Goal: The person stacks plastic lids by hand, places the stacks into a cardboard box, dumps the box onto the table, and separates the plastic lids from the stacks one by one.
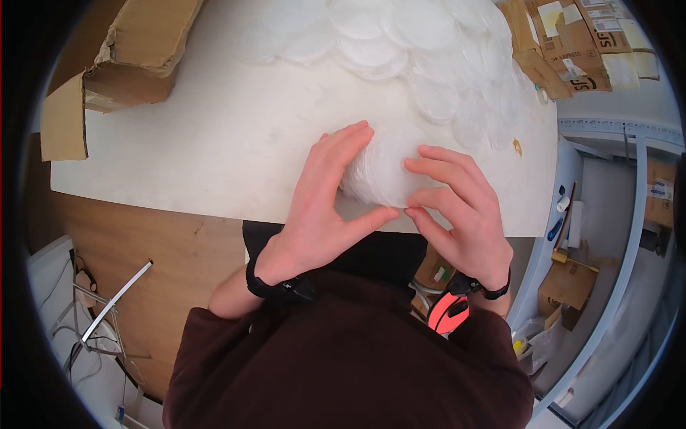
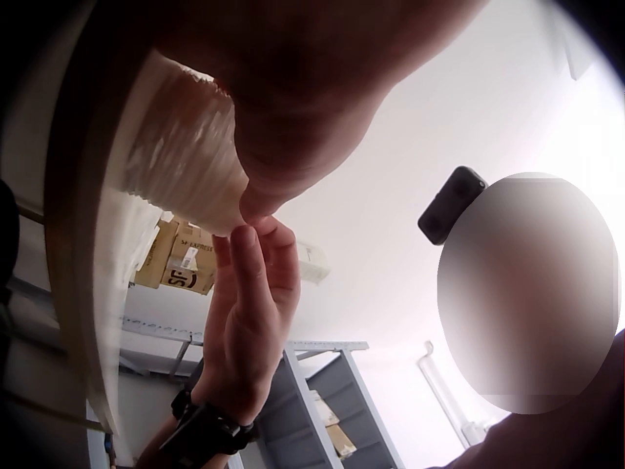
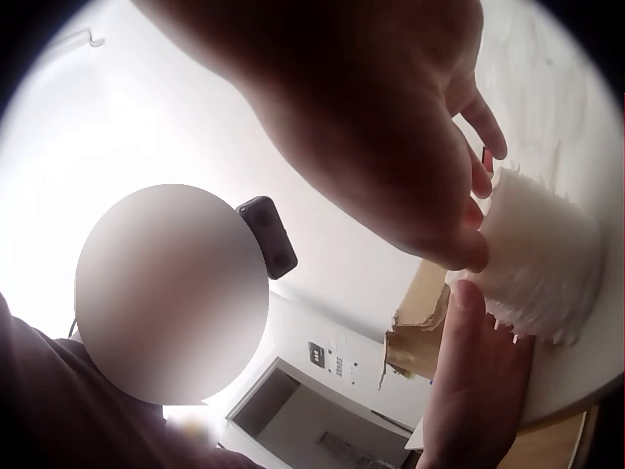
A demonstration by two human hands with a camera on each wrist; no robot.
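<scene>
A tall stack of thin, round, translucent white plastic sheets (image 1: pixel 380 173) stands near the table's front edge, between both hands; its ruffled side shows in the right wrist view. My left hand (image 1: pixel 318 193) holds it from the left, fingers along the far left side and thumb across the front. From the right, my right hand (image 1: pixel 461 207) holds the stack with bent fingers spread over its top edge and side. Both thumb tips nearly meet at the near edge. In the left wrist view, the left hand hides part of the stack (image 2: pixel 186 147).
Many similar round sheets (image 1: pixel 436 43) lie in overlapping piles at the back of the white table (image 1: pixel 193 143). An open cardboard box (image 1: pixel 136 50) stands at the left, more cartons (image 1: pixel 572 43) at the back right. A grey shelf unit (image 1: pixel 614 236) is to the right.
</scene>
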